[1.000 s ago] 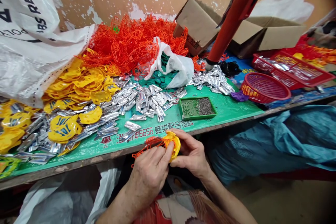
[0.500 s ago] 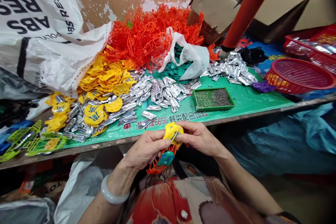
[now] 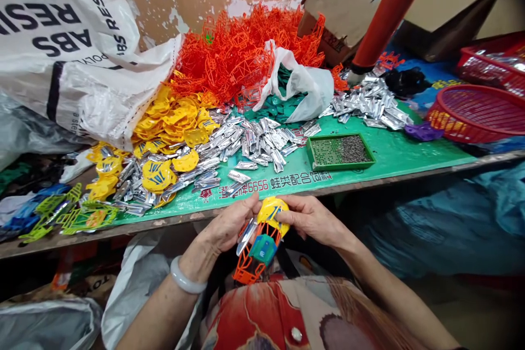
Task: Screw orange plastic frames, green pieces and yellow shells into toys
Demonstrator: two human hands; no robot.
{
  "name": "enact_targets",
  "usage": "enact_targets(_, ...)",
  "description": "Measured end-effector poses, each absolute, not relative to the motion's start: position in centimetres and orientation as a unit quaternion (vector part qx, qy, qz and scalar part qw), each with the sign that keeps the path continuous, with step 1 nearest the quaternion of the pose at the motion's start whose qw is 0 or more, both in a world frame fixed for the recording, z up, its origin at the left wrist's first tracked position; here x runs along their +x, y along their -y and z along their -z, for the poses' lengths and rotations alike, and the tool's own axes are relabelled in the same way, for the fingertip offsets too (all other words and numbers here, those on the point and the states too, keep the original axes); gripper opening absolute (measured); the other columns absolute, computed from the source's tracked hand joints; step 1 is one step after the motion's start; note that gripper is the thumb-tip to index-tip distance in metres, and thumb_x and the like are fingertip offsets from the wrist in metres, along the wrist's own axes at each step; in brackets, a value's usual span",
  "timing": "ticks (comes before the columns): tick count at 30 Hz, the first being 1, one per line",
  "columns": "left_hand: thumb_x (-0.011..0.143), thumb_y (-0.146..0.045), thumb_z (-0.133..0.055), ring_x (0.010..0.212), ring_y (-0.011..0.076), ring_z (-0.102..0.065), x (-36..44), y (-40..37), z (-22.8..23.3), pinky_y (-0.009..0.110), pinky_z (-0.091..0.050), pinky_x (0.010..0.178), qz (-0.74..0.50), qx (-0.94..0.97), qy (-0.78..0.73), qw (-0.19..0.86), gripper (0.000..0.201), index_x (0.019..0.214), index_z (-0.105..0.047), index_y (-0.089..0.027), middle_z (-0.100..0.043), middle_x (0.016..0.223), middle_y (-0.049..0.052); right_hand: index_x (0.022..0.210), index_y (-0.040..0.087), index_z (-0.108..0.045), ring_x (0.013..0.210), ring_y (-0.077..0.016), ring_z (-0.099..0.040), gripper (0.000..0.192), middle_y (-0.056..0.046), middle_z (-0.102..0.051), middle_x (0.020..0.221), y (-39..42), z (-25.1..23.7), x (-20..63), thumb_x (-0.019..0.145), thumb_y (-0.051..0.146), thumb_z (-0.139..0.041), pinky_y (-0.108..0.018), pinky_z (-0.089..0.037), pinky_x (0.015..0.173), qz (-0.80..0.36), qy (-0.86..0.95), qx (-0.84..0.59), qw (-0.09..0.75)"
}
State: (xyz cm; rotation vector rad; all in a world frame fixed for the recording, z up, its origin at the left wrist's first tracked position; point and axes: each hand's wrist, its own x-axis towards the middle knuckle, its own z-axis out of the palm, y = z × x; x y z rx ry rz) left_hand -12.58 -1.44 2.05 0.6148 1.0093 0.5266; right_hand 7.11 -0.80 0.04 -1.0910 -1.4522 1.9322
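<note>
Low in front of me I hold a plastic toy, with a yellow cover (image 3: 272,209) on an orange lattice frame (image 3: 248,270) and a teal piece (image 3: 263,249) in its middle. My right hand (image 3: 314,219) pinches the yellow cover, thumb on top. My left hand (image 3: 229,225) is closed at the toy's left edge, its fingertips by the cover and partly hidden. A shiny silver strip (image 3: 246,236) slants out below the left fingers beside the frame; I cannot tell whether it is fixed to the toy.
On the green tabletop (image 3: 410,158) lie yellow covers (image 3: 164,115), silver strips (image 3: 262,139) and a heap of orange frames (image 3: 241,54). A green tray (image 3: 341,152) holds small metal pieces. A white bag (image 3: 315,93) spills teal pieces. A red post (image 3: 383,16) and red baskets (image 3: 471,115) stand right.
My left thumb has slid off the yellow cover to the toy's left edge, uncovering the silver strip. The right hand keeps its pinch. The view has shifted slightly.
</note>
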Motion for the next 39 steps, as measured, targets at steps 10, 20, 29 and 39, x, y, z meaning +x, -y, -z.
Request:
enact_targets(10,0.076,-0.045,-0.072,0.039,0.0076,-0.041,-12.6,1.3,-2.5,0.020,-0.028,0.039,-0.208,0.362,-0.473,0.775,0.032,0.068,-0.071,-0.013,-0.058,0.050,0.001,0.097,0.018,-0.069,0.059,-0.0066,-0.044,0.023,0.003,-0.058,0.075,0.7,-1.0,6.7,0.085,0.035,-0.060,-0.018,-0.036,0.054,-0.691,0.553,-0.370,0.283)
enact_targets(20,0.073,-0.037,-0.076,0.054,0.0117,-0.055,-10.3,0.9,-2.4,0.020,-0.045,0.051,-0.308,0.248,-0.468,0.790,0.028,0.085,-0.072,-0.012,-0.067,0.067,0.004,0.090,0.017,-0.065,0.068,-0.0107,-0.046,0.018,0.002,-0.054,0.075,0.1,-2.3,7.2,0.085,0.035,-0.063,-0.023,-0.038,0.062,-0.442,0.669,-0.480,0.355)
enact_targets(29,0.069,-0.035,-0.080,0.048,0.0170,-0.062,-7.6,-0.1,-3.4,0.028,-0.054,0.048,-0.346,0.190,-0.468,0.791,0.032,0.089,-0.072,-0.011,-0.072,0.066,0.009,0.109,0.025,-0.062,0.083,-0.0185,-0.056,0.035,-0.007,-0.056,0.106,-8.4,-8.1,20.3,0.080,0.045,-0.066,-0.037,-0.050,0.074,0.010,0.517,-0.608,0.603)
enact_targets(39,0.074,-0.035,-0.076,0.055,0.0209,-0.067,-5.2,-0.7,-2.9,0.030,-0.056,0.050,-0.329,0.156,-0.482,0.797,0.029,0.091,-0.069,-0.012,-0.072,0.072,0.009,0.114,0.020,-0.052,0.090,-0.0162,-0.057,0.055,-0.003,-0.059,0.103,-25.4,-11.9,20.8,0.063,0.030,-0.069,-0.036,-0.050,0.082,-0.279,0.610,-0.390,0.631)
